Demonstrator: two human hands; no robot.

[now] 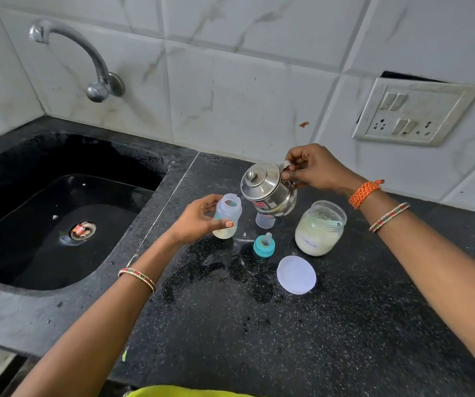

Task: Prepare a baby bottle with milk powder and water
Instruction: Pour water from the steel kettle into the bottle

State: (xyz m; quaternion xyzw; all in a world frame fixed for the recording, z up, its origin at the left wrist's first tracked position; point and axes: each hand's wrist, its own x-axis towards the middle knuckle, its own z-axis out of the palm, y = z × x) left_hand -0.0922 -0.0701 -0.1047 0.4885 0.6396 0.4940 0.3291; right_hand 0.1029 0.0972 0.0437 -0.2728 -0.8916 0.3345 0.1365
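On the dark speckled desk (pixel 330 333) beside the sink (pixel 58 213), the job looks to be at the water step. The left hand (pixel 199 222) curls around the open baby bottle (pixel 227 217), thumb across its front, holding it upright just above the desk; a pale layer at its bottom is probably powder already spooned in, though I cannot be sure. The right hand (pixel 313 170) grips the handle of a small steel kettle (pixel 267 190), lid on, tipped with its spout right at the bottle's mouth; whether water is running I cannot tell. Near the kettle stands the open jar of milk powder (pixel 319 229) with a scoop resting inside, and its round lid (pixel 296 275) lies flat nearer the person. The teal teat ring (pixel 264 245) sits between bottle and jar, and a clear cap (pixel 265 220) stands under the kettle. Left to do, by my judgement: finish filling, screw on the teat, cap, shake, and close the jar.
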